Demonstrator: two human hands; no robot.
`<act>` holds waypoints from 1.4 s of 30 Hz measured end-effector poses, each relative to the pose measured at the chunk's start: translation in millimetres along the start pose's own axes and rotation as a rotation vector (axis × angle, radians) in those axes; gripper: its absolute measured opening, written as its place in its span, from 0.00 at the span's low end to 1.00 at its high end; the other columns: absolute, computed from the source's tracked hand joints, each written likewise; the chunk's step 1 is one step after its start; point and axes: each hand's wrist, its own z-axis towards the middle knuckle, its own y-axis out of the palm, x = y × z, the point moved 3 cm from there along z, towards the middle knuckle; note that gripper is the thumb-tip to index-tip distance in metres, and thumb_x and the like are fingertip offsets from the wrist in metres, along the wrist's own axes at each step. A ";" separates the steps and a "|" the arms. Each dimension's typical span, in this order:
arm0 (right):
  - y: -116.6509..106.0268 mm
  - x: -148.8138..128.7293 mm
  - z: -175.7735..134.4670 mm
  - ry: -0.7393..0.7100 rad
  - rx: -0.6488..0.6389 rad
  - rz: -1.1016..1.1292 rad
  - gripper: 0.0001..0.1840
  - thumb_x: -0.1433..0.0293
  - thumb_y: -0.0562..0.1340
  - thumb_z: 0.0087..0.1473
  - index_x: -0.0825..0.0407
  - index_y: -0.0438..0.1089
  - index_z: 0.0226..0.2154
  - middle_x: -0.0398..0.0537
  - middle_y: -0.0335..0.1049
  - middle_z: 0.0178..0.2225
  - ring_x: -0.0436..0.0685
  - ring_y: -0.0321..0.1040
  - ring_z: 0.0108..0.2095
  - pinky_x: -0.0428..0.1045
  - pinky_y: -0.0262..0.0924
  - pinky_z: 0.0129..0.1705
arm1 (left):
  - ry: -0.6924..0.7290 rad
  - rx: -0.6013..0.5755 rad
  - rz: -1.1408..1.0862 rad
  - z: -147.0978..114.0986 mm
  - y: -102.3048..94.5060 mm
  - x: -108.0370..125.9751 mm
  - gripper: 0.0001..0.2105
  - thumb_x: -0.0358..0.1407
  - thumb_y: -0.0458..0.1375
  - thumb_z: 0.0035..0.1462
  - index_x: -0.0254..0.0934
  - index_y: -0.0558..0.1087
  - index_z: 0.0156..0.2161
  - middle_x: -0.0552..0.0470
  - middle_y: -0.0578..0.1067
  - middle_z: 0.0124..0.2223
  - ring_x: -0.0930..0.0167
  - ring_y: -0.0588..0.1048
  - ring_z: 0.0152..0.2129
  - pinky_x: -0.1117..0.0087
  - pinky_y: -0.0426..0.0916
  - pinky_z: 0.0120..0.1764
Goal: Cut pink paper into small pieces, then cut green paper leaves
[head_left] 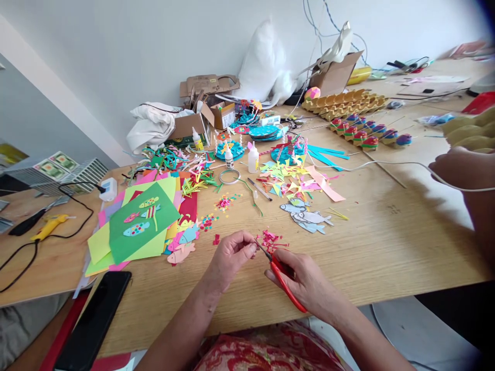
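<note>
Right hand [299, 278] grips red-handled scissors [286, 289], tips at pinched fingers of left hand [232, 257], probably for fine control; can't tell what's pinched. Red scraps [270, 239] sit on counter [359, 247] just beyond the fingers, likely fallen cuttings.

We see a light-brown wood-grain table [371, 221]; directly on it we find crimson paper clippings [270, 239], grey fish-shaped paper cutouts [310, 217], a slim dark pen-shaped tool [260, 189], a squat white plastic bottle [253, 161], and a tan moulded egg tray [340, 106].
</note>
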 end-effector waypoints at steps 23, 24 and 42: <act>-0.4 14.1 -5.1 -0.035 -0.023 -0.196 0.16 0.60 0.53 0.53 0.51 0.55 0.19 0.38 0.56 0.16 0.46 0.50 0.17 0.43 0.43 0.20 | -0.056 -0.155 0.133 2.9 -4.2 4.4 0.06 0.35 0.54 0.47 0.33 0.66 0.26 0.57 0.62 0.23 0.77 0.59 0.23 0.76 0.54 0.28; -0.9 14.4 -5.6 -0.037 -0.028 -0.203 0.17 0.59 0.52 0.53 0.51 0.55 0.20 0.38 0.56 0.16 0.46 0.50 0.17 0.43 0.43 0.20 | -0.057 -0.169 0.145 3.2 -4.4 5.4 0.06 0.35 0.54 0.47 0.33 0.66 0.26 0.57 0.62 0.23 0.77 0.59 0.23 0.76 0.54 0.28; -7.1 11.3 -3.8 -0.008 -0.093 -0.155 0.15 0.60 0.52 0.53 0.51 0.56 0.22 0.38 0.57 0.18 0.47 0.51 0.19 0.44 0.44 0.22 | -0.062 -0.227 0.253 8.0 -14.7 11.6 0.06 0.34 0.53 0.49 0.33 0.66 0.26 0.57 0.63 0.23 0.77 0.61 0.23 0.76 0.56 0.28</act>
